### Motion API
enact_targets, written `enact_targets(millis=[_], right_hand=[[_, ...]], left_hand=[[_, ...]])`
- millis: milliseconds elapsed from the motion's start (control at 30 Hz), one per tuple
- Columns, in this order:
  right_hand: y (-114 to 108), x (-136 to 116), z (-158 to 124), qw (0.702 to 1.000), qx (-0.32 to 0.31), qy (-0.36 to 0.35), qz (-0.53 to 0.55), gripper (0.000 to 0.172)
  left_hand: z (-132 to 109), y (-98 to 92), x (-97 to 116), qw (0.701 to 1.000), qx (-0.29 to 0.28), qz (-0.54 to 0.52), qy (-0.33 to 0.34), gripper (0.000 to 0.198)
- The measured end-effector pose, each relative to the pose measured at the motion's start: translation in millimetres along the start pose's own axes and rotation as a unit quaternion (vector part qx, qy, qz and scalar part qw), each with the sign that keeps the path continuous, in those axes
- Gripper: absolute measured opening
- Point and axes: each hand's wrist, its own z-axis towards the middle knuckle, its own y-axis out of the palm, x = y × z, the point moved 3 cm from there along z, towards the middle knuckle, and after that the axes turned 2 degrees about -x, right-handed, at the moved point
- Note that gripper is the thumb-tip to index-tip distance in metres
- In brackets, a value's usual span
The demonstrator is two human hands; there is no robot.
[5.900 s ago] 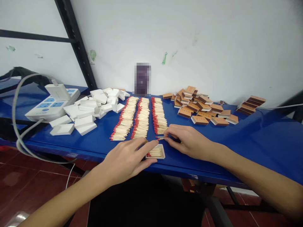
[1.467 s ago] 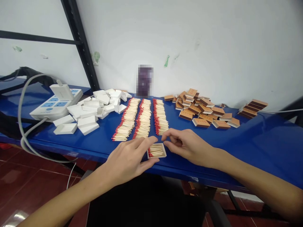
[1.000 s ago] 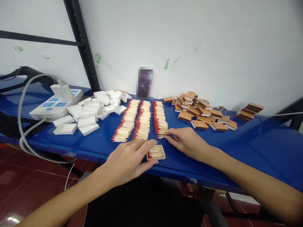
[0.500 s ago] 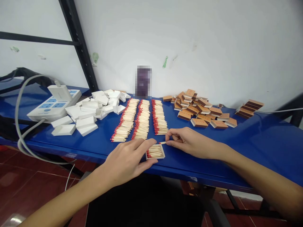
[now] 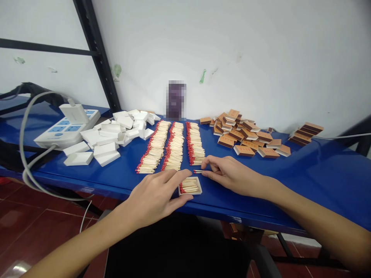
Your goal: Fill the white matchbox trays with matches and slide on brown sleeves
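My left hand [image 5: 159, 193] grips the left side of a small white tray [image 5: 200, 190], thumb at its front edge and fingers at its back. Red-headed matches [image 5: 189, 185] lie inside the tray. Just behind the tray's right side, my right hand [image 5: 224, 172] pinches a couple of matches [image 5: 198, 171] between thumb and index finger, their red heads pointing left. Three long rows of matches lie beyond: a left row [image 5: 153, 148], a middle row [image 5: 174, 146] and a right row [image 5: 195, 144].
White empty trays [image 5: 107, 133] are heaped at the left beside a power strip [image 5: 62, 129] with a looping cable. Orange-brown matchbox sleeves [image 5: 243, 133] are piled at the right, with a small stack [image 5: 305, 133] farther right. A blurred dark object [image 5: 176, 100] stands against the wall.
My right hand has shifted slightly left and away from me. Two match heads now show at its fingertips instead of one, a little farther behind the tray. My left hand has stayed put.
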Motion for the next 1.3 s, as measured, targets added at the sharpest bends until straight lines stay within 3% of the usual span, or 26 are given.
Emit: enact_targets(millis=[167, 367, 600, 800, 933, 1000, 1200, 1300], right_hand=[[0.5, -0.3, 0.2, 1.000, -0.019, 0.001, -0.012, 0.018], [3.0, -15.1, -2.3, 0.996, 0.069, -0.045, 0.032, 0.008], [17.9, -34.5, -2.3, 0.993, 0.024, -0.115, 0.032, 0.007], [3.5, -21.2, -1.3, 0.994, 0.086, -0.062, -0.017, 0.010], [0.0, -8.0, -2.2, 0.996, 0.030, -0.031, -0.084, 0.009], [0.6, -6.5, -3.0, 0.995, 0.013, -0.035, -0.088, 0.012], [5.3, -24.3, -7.1, 0.993, 0.069, -0.093, -0.030, 0.012], [12.4, -32.2, -5.8, 0.992, 0.052, -0.113, -0.014, 0.012]], left_hand=[[0.4, 0.4, 0.7, 1.000, 0.000, -0.004, 0.001, 0.039], [1.5, -0.3, 1.5, 1.000, -0.010, -0.015, -0.009, 0.039], [2.5, -1.4, -0.3, 0.999, -0.009, -0.020, -0.026, 0.033], [1.9, -1.3, 0.7, 1.000, -0.022, -0.010, 0.002, 0.027], [2.1, -0.1, 0.6, 0.999, -0.031, -0.003, 0.016, 0.021], [2.3, 0.0, 0.6, 0.999, -0.031, -0.001, 0.014, 0.022], [1.4, -0.7, 0.8, 1.000, -0.020, -0.009, -0.012, 0.024], [1.3, -1.0, 0.3, 1.000, -0.004, -0.016, -0.018, 0.027]])
